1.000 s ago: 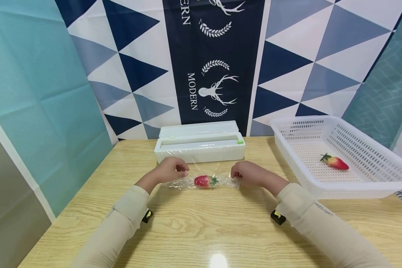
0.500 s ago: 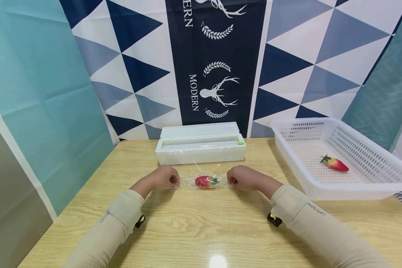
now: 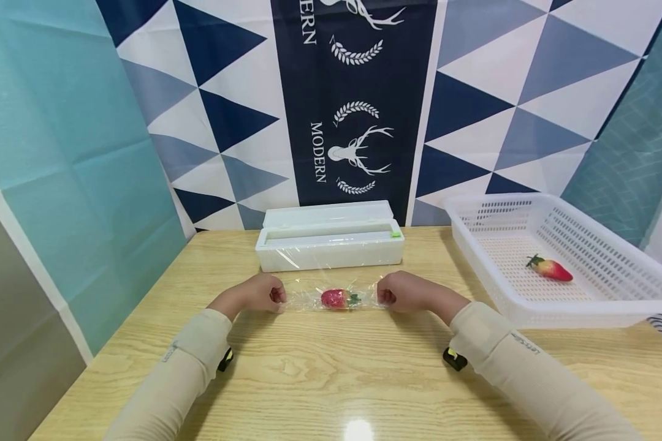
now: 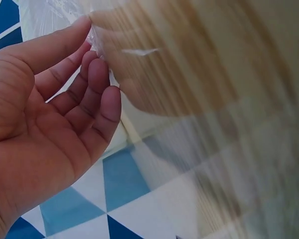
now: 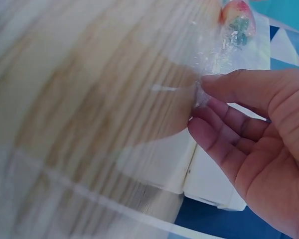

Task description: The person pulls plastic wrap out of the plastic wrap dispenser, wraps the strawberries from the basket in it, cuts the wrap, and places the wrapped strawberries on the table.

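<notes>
A red strawberry (image 3: 336,299) with green leaves lies on the table, rolled in clear cling film (image 3: 306,299). The film runs on from it back to the white dispenser box. At the roll's left end, my left hand (image 3: 265,293) pinches the film between thumb and fingers; the left wrist view shows the thumb tip (image 4: 84,24) right at the crumpled film. My right hand (image 3: 404,292) pinches the twisted end on the leaf side. In the right wrist view, the film is bunched between thumb and fingertips, with the leaves just beyond.
Behind the hands stands the white cling film box (image 3: 331,250), lid raised, with a green slider (image 3: 395,234) at its right end. On the right, a white perforated basket (image 3: 590,306) holds another strawberry (image 3: 551,269). A patterned cloth (image 3: 358,92) hangs behind the wooden table (image 3: 309,386).
Both hands closed in on the film ends and took hold. The left hand then moved slightly farther left, the right slightly right. The wrapped strawberry stays almost in place.
</notes>
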Demonstrator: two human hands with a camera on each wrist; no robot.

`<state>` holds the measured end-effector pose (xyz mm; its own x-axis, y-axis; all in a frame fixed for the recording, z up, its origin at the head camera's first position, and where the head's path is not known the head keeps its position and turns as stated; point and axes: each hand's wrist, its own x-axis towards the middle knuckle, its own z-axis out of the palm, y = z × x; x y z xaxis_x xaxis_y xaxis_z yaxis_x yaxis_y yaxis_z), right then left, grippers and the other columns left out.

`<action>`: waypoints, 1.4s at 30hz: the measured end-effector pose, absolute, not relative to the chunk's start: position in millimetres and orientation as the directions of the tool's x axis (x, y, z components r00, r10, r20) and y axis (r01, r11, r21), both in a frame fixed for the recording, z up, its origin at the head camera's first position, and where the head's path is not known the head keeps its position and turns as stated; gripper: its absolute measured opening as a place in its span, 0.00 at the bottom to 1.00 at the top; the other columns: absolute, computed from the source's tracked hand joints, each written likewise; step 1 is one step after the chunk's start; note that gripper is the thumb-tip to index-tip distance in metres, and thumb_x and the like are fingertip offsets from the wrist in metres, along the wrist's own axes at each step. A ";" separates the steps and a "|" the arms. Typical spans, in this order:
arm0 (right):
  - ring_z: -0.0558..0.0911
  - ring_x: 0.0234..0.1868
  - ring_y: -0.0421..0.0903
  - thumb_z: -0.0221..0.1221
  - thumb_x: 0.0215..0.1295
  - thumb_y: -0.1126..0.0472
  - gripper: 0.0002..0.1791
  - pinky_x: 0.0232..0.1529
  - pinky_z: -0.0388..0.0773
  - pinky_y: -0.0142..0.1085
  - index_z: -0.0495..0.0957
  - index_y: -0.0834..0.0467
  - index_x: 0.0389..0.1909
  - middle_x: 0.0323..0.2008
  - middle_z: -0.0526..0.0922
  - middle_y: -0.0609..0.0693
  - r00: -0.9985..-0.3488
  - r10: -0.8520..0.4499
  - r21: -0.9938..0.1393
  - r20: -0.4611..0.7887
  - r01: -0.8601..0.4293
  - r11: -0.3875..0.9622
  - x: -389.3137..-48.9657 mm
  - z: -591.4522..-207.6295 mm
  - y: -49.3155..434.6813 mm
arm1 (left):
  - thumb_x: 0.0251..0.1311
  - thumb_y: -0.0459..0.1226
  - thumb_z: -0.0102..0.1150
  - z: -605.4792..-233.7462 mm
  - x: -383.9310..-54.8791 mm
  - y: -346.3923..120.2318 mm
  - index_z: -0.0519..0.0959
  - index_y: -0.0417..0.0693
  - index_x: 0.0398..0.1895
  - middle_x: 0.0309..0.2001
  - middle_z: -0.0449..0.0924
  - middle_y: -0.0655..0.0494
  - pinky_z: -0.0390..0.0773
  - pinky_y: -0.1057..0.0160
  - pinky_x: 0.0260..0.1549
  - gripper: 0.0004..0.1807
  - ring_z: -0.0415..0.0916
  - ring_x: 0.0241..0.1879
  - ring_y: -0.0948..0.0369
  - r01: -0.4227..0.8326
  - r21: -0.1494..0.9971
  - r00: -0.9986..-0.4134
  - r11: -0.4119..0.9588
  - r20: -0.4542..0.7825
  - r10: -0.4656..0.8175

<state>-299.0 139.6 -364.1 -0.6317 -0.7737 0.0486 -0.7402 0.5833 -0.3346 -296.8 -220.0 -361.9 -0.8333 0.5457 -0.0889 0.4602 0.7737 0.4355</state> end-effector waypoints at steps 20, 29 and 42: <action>0.80 0.44 0.62 0.60 0.52 0.68 0.14 0.43 0.78 0.50 0.79 0.68 0.41 0.43 0.76 0.66 -0.899 -0.201 -0.525 0.390 -0.396 0.754 -329.7 -340.1 172.9 | 0.53 0.34 0.71 -300.4 -310.5 -177.3 0.83 0.39 0.40 0.32 0.79 0.54 0.75 0.62 0.37 0.12 0.71 0.32 0.61 0.551 0.255 -0.801 0.795 -0.108 0.589; 0.68 0.64 0.66 0.65 0.62 0.58 0.36 0.59 0.71 0.54 0.64 0.67 0.67 0.64 0.65 0.70 -0.968 -0.173 -0.759 0.181 -0.249 0.602 -358.0 -349.3 175.3 | 0.53 0.33 0.70 -294.9 -341.6 -115.0 0.82 0.38 0.43 0.43 0.83 0.48 0.77 0.64 0.45 0.15 0.79 0.41 0.58 0.591 0.330 -0.785 0.736 0.023 0.620; 0.72 0.62 0.61 0.68 0.59 0.61 0.42 0.53 0.77 0.43 0.59 0.59 0.73 0.71 0.59 0.63 -0.960 -0.227 -0.871 0.164 -0.249 0.423 -388.5 -372.4 180.9 | 0.53 0.33 0.70 -297.3 -379.3 -53.4 0.81 0.38 0.49 0.47 0.82 0.47 0.77 0.66 0.46 0.20 0.81 0.44 0.55 0.545 0.473 -0.820 0.692 0.128 0.558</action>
